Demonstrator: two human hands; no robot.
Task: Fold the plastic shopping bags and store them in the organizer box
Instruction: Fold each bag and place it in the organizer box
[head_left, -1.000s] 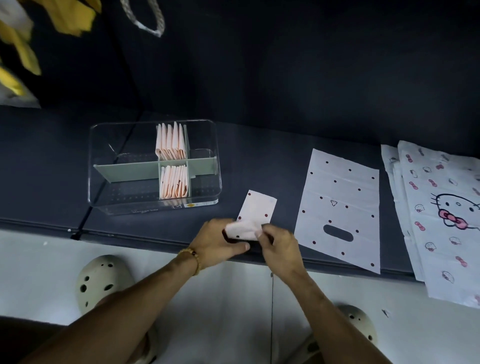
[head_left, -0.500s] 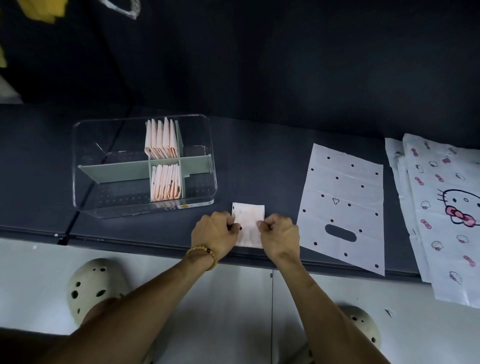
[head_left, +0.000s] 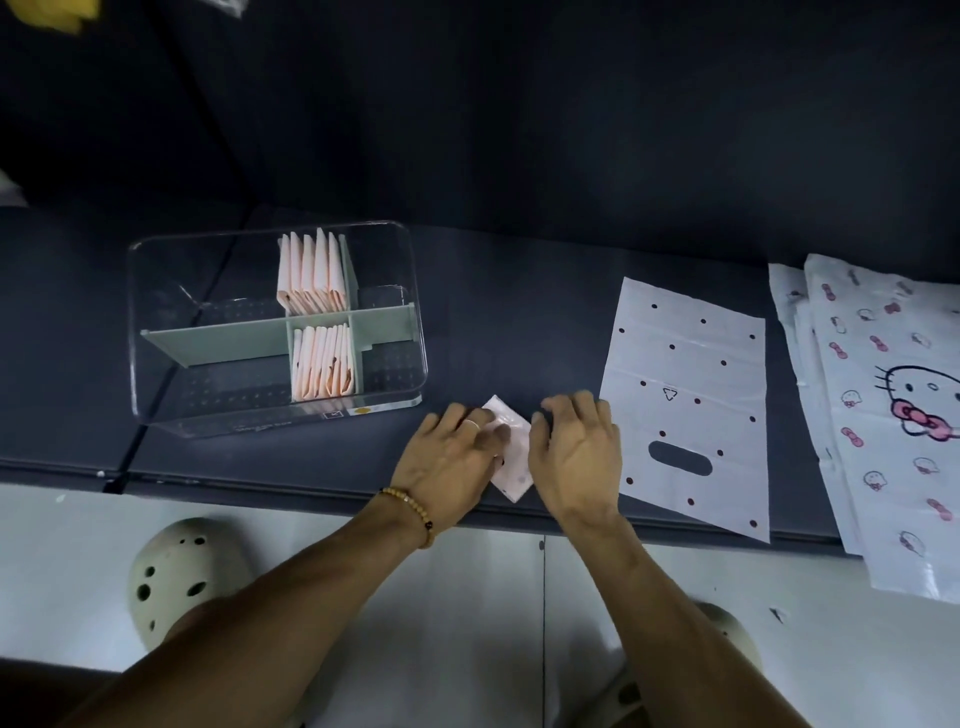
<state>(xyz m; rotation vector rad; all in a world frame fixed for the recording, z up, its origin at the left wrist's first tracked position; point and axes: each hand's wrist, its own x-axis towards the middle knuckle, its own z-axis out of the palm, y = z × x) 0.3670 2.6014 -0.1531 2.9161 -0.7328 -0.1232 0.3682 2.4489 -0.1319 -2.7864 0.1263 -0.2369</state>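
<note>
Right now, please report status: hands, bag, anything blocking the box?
Left hand flat, pressing folded bag. Right hand open beside it. Organizer box just behind, path clear. Dotted bag lies flat, unfolded, at right.

organizer box (head_left: 156, 332): clear glossy plastic, matt green dividers (head_left: 218, 340). spotted bag (head_left: 685, 364): thin smooth plastic, creased. dark table top (head_left: 519, 322): matt. bracelet (head_left: 415, 512): wooden-looking beads.

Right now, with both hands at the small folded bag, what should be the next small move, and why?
Probably pinch the folded bag and lift it toward the organizer box. It already looks compact, the left hand presses it flat, the right hand lies open beside it, and similar folded bags stand inside.
</note>
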